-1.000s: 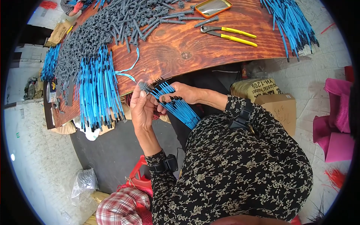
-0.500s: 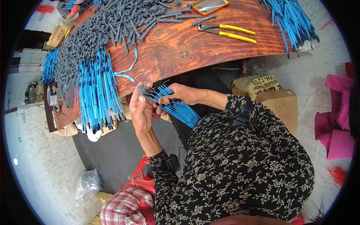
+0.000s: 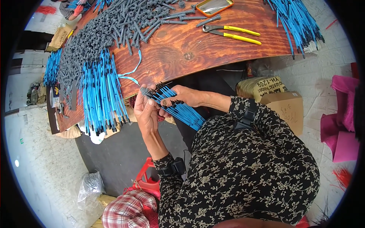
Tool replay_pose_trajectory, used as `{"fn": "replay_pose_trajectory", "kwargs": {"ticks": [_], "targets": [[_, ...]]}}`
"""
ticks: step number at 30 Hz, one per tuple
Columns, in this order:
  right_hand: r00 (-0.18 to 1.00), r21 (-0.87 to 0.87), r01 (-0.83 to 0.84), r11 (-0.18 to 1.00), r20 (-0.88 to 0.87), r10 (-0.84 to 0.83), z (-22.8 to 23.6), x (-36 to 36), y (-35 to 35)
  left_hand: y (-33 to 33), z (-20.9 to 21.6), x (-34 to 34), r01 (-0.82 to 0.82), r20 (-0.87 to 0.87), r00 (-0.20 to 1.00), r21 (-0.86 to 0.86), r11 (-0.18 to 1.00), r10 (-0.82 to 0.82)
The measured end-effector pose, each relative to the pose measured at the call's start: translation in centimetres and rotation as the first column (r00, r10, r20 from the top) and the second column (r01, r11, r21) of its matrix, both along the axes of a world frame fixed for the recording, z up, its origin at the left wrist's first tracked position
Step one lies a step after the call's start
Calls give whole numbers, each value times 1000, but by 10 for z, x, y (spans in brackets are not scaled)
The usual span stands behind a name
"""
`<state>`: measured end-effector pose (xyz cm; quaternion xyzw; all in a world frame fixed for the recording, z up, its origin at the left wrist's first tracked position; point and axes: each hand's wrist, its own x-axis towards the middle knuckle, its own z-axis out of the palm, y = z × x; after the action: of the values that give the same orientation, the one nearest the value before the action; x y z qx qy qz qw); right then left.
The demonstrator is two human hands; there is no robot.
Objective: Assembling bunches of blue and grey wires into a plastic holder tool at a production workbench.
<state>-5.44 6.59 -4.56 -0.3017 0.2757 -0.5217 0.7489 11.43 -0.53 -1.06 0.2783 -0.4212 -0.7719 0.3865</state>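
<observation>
My right hand (image 3: 181, 97) is closed round a bundle of blue rods (image 3: 186, 114) with black tips, held slanting in front of my body. In my left hand (image 3: 146, 114) a small grey plastic fitting (image 3: 145, 91) is pinched between thumb and fingers, right at the black upper ends of the bundle. Whether the fitting sits on one of the rods I cannot tell. Some of my left fingers are hidden behind the bundle.
On the wooden table (image 3: 167, 57) lie a heap of grey fittings (image 3: 99, 34), yellow-handled pincers (image 3: 232, 33) and an orange-rimmed tray (image 3: 214, 7). Blue rods (image 3: 102, 95) overhang its edge. A cardboard box (image 3: 285, 108) stands right; a red stool (image 3: 146, 176) below.
My left hand has shifted very slightly, still pinching the grey fitting at the bundle's tips. The whole view has moved a little; my right hand keeps its grip.
</observation>
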Motion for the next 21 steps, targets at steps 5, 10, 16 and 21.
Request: {"fn": "replay_pose_trajectory", "kwargs": {"ticks": [5,10,16,21], "targets": [[1000,2,-11,1000,10,11,2,0,0,0,-6,2,15,-28,999,-12,1000,-16],[999,-37,3,999,-39,-5,1,1,-2,2,-5,-2,-58,-26,998,-6,998,58],[1000,-30,-9,1000,18,10,8,1,2,0,-5,-1,-56,18,998,-37,998,56],[1000,13,10,1000,18,-10,16,1,3,3,0,-4,-44,21,999,-15,999,45]]}}
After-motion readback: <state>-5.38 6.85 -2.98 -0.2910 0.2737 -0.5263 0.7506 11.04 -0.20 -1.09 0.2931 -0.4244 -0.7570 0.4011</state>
